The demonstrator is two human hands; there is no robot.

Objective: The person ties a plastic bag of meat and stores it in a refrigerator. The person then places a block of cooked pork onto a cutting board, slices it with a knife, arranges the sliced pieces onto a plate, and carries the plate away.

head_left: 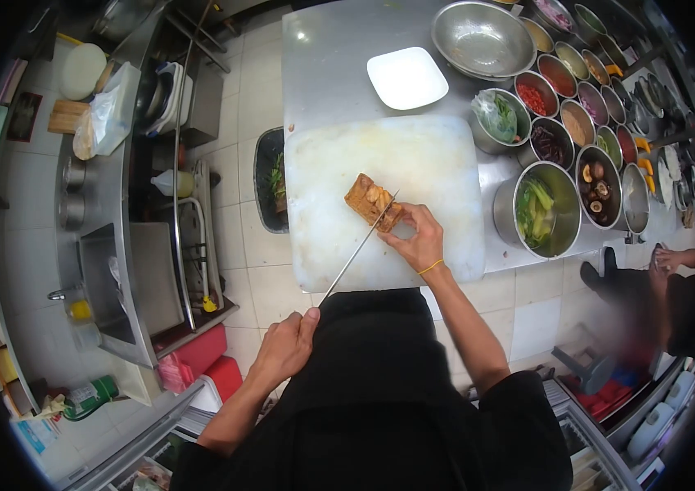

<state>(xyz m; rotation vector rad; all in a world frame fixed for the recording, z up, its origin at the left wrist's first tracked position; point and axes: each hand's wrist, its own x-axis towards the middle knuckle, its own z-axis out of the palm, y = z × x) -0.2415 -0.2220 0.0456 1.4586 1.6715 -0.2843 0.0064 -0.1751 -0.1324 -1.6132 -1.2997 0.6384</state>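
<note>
A browned block of cooked meat [361, 196] lies near the middle of the white cutting board [323, 237]. My left hand [286, 348] is closed around the handle of a knife [352, 260], in front of the board's near edge. The thin blade slants up to the right and crosses the meat close to its right end. With thumb and fingers bent, my right hand [419, 241] grips that right end, fingertips right beside the blade. A yellow band [430, 268] circles my right wrist.
Beyond the board sit a white square dish [407, 78] and a large metal bowl [482, 37]. Pots of ingredients crowd the right, including leafy greens [534, 211] and mushrooms [598, 188]. A black bin [269, 168] stands left of the board. Another person's hands [668, 262] show at far right.
</note>
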